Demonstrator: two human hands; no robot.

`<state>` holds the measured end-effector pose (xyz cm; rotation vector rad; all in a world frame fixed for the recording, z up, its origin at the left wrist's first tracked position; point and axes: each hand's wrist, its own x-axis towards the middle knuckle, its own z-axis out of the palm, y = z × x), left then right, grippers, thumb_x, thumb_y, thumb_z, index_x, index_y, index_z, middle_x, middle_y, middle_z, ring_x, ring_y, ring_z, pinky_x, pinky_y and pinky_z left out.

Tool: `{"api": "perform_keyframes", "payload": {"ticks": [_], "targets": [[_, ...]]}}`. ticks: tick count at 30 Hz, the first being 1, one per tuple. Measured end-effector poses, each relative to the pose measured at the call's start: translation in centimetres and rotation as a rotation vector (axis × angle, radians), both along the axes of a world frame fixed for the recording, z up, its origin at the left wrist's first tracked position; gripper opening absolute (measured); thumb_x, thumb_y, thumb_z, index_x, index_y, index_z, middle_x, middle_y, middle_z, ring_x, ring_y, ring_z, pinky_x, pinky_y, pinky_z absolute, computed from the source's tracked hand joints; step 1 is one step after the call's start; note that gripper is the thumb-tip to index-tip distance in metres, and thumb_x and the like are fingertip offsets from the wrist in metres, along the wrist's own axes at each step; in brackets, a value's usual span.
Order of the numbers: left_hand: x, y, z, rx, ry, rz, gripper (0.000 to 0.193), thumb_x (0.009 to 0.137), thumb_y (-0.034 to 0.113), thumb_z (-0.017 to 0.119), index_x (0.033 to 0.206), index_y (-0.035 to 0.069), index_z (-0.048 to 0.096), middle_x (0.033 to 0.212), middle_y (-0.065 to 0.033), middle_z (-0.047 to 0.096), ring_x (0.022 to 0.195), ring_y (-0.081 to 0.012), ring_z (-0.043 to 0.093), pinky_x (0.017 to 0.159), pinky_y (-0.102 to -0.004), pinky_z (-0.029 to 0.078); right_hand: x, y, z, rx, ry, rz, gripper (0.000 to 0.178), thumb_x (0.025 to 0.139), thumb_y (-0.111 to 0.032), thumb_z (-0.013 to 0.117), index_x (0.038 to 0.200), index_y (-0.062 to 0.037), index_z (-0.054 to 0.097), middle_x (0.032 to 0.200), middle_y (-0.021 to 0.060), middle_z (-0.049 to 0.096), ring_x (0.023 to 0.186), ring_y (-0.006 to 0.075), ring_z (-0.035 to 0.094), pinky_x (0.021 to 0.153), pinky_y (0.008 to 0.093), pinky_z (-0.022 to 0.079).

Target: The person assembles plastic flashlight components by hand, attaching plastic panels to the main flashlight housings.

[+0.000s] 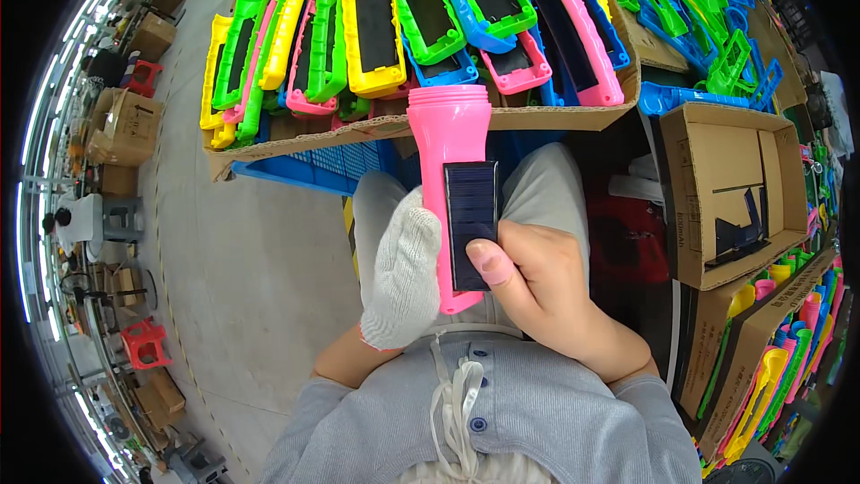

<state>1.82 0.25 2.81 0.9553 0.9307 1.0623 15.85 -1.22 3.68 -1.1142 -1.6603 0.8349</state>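
Note:
A pink plastic flashlight housing point(451, 130) stands out in front of my body, its threaded round end pointing away from me. My left hand point(403, 273), in a white knitted glove, is closed around its left side. A small dark solar panel point(472, 202) lies over the right part of the housing's handle, slightly askew to it. My bare right hand point(542, 278) is closed on the panel's near end, thumb pressed on its face; a pinkish wrap circles the thumb. Whether the panel sits in a recess cannot be seen.
Ahead, a cardboard box point(537, 118) holds several yellow, green, pink and blue housings with dark panels. To the right, an open carton point(703, 251) contains loose dark panels point(739, 229). Beyond it lie piles of green and blue plastic parts point(708, 27). A blue crate point(313, 168) is under the front box.

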Motion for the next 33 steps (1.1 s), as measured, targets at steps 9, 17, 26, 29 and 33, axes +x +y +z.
{"api": "perform_keyframes", "payload": {"ticks": [9,17,26,29,33], "targets": [[-1.0,0.0,-0.6,0.14,-0.11,-0.153,0.04,0.092,0.022,0.051,0.126,0.002,0.04,0.105,-0.0033,0.053,0.092,-0.0088,0.052,0.08,-0.0246,0.045,-0.2,-0.2,-0.6,0.02,-0.122,0.027,0.025,0.088,-0.019,0.055,0.07,-0.0027,0.051,0.054,0.012,0.048,0.049,0.0307,0.051,0.046,0.0394,0.038],[-1.0,0.3,0.8,0.019,-0.067,-0.274,0.039,0.086,0.01,0.054,0.123,0.001,0.044,0.106,-0.0022,0.052,0.094,-0.0091,0.051,0.081,-0.0242,0.044,0.5,1.5,0.7,-0.368,0.699,0.095,0.026,0.086,-0.013,0.06,0.105,-0.002,0.045,0.09,0.0026,0.053,0.086,0.011,0.054,0.079,0.0257,0.043],[-0.8,1.5,0.9,0.005,0.06,-0.19,0.03,0.08,0.002,0.063,0.108,0.001,0.051,0.103,-0.0059,0.055,0.095,-0.0126,0.055,0.083,-0.0279,0.046,0.7,2.1,-0.6,-0.229,0.397,0.122,0.024,0.082,-0.009,0.064,0.1,-0.0023,0.049,0.082,0.0014,0.049,0.079,0.008,0.05,0.07,0.0233,0.043],[-0.5,1.5,1.1,0.083,0.146,-0.157,0.029,0.081,0.002,0.062,0.108,0.001,0.051,0.103,-0.0065,0.055,0.095,-0.0126,0.055,0.083,-0.0275,0.046,0.3,2.2,-0.9,-0.137,0.381,0.054,0.023,0.08,-0.009,0.065,0.098,-0.0019,0.052,0.081,0.0016,0.05,0.075,0.0078,0.05,0.068,0.0224,0.042],[-0.3,1.1,1.1,0.035,0.092,-0.117,0.027,0.082,0.002,0.062,0.107,0.0,0.052,0.101,-0.0061,0.055,0.095,-0.0117,0.055,0.081,-0.0258,0.047,0.1,2.0,-0.9,-0.095,0.414,0.013,0.024,0.08,-0.009,0.065,0.099,-0.0005,0.054,0.082,0.003,0.053,0.073,0.0075,0.051,0.066,0.0219,0.042]]}}
